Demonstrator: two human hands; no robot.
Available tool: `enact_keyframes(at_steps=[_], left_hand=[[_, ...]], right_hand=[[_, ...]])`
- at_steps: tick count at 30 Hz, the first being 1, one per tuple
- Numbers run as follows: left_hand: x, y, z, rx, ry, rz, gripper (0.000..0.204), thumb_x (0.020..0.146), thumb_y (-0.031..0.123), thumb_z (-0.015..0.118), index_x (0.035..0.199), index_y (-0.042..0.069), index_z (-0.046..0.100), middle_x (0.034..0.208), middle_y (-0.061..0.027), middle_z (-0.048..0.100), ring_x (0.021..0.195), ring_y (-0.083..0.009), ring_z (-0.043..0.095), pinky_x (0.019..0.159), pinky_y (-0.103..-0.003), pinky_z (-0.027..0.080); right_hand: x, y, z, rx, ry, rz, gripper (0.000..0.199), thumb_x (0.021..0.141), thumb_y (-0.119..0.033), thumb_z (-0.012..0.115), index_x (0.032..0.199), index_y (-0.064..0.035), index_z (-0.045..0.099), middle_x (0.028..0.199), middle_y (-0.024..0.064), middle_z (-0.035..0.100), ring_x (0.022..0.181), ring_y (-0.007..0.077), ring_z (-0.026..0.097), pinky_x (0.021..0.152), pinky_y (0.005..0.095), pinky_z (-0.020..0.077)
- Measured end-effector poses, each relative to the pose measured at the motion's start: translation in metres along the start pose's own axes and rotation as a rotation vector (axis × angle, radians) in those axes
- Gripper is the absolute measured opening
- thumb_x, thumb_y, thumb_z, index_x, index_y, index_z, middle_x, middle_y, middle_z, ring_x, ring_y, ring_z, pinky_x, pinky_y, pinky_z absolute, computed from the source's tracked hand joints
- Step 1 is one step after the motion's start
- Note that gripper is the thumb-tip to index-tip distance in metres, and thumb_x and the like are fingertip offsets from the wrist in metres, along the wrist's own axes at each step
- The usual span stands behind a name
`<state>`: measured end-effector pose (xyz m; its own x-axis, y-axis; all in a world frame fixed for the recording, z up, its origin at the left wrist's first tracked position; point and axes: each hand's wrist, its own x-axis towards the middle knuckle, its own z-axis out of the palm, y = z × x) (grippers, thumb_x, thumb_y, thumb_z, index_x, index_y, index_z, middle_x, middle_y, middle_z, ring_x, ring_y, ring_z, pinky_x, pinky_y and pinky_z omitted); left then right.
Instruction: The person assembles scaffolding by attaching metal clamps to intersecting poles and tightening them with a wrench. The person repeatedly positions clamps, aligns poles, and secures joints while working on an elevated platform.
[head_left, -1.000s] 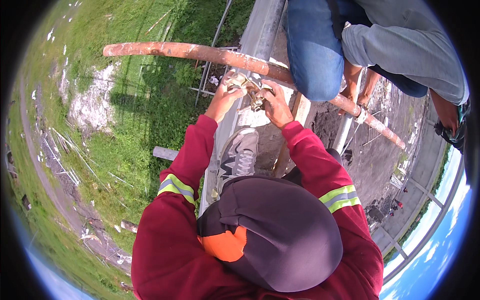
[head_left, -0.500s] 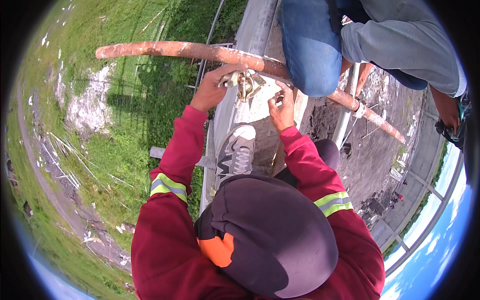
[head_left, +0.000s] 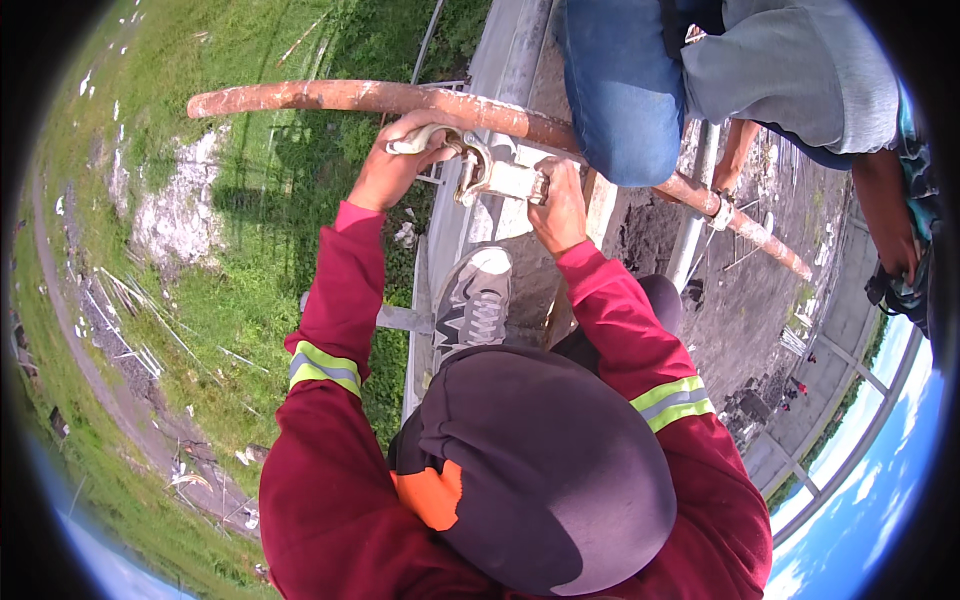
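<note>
The person in the dark red jacket with reflective bands is reaching both arms up to a metal scaffold clamp (head_left: 487, 172) that is sitting against the underside of a rusty orange pipe (head_left: 330, 97). The left hand (head_left: 395, 165) is wrapping its fingers around the clamp's pale lever end, with the grip closed on that end and the knuckles touching the pipe just above. The right hand (head_left: 560, 205) is holding the other end of the clamp, its grip folded around the flat grey part, thumb side toward the pipe. The clamp is lying between the two hands, its hinged jaw in the gap between them, just beside the left fingers.

The pipe is running from the upper left across to the right, slanting down past a second person's leg in blue jeans (head_left: 620, 90), which is resting against the pipe right beside the right hand. A grey sneaker (head_left: 478, 300) is standing on a narrow grey beam (head_left: 440, 260) below the hands. The person's dark cap (head_left: 550, 470) is filling the lower middle of the view. Grass (head_left: 220, 250) is lying far below on the left, and bare dark ground (head_left: 740, 300) is showing on the right.
</note>
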<state>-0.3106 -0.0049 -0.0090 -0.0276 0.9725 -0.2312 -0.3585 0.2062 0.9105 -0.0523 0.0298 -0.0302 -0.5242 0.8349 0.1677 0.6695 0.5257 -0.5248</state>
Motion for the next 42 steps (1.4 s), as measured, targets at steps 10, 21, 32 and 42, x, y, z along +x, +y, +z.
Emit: enact_keyframes(at_steps=[10, 21, 32, 42], left_hand=[[-0.018, -0.045, 0.052, 0.717, 0.29, 0.348, 0.049, 0.075, -0.013, 0.046, 0.118, 0.006, 0.059, 0.111, -0.0154, 0.064, 0.102, -0.0289, 0.063, 0.088, -0.033, 0.049], [0.003, -0.055, 0.051, 0.851, 0.156, 0.474, 0.044, 0.075, -0.002, 0.059, 0.117, 0.011, 0.061, 0.103, -0.0136, 0.066, 0.09, -0.0321, 0.064, 0.077, -0.037, 0.054], [0.016, -0.058, 0.032, 0.863, 0.367, 0.469, 0.029, 0.075, 0.003, 0.063, 0.103, 0.006, 0.068, 0.09, -0.014, 0.066, 0.083, -0.0295, 0.065, 0.073, -0.036, 0.051], [0.035, -0.034, 0.027, 0.995, -0.002, 0.538, 0.035, 0.073, 0.011, 0.07, 0.108, 0.011, 0.064, 0.099, -0.0118, 0.061, 0.092, -0.0305, 0.06, 0.083, -0.038, 0.049]], right_hand=[[-0.008, 0.007, 0.022, 0.172, -0.158, 0.266, 0.066, 0.07, -0.014, 0.077, 0.124, -0.0016, 0.042, 0.12, 0.0197, 0.042, 0.108, 0.0367, 0.05, 0.094, 0.0405, 0.0443], [0.003, -0.026, 0.038, -0.006, -0.193, 0.3, 0.041, 0.075, -0.023, 0.069, 0.105, 0.0023, 0.058, 0.093, 0.027, 0.057, 0.103, 0.0451, 0.05, 0.094, 0.0464, 0.0409], [0.003, -0.039, 0.033, 0.472, -0.005, 0.42, 0.034, 0.075, -0.008, 0.065, 0.103, 0.0045, 0.05, 0.103, 0.0171, 0.049, 0.096, 0.0286, 0.053, 0.088, 0.0367, 0.0428], [-0.006, -0.045, 0.051, 0.432, 0.05, 0.576, 0.026, 0.082, -0.014, 0.064, 0.099, 0.0032, 0.053, 0.117, 0.0239, 0.046, 0.105, 0.0357, 0.049, 0.09, 0.041, 0.0413]])
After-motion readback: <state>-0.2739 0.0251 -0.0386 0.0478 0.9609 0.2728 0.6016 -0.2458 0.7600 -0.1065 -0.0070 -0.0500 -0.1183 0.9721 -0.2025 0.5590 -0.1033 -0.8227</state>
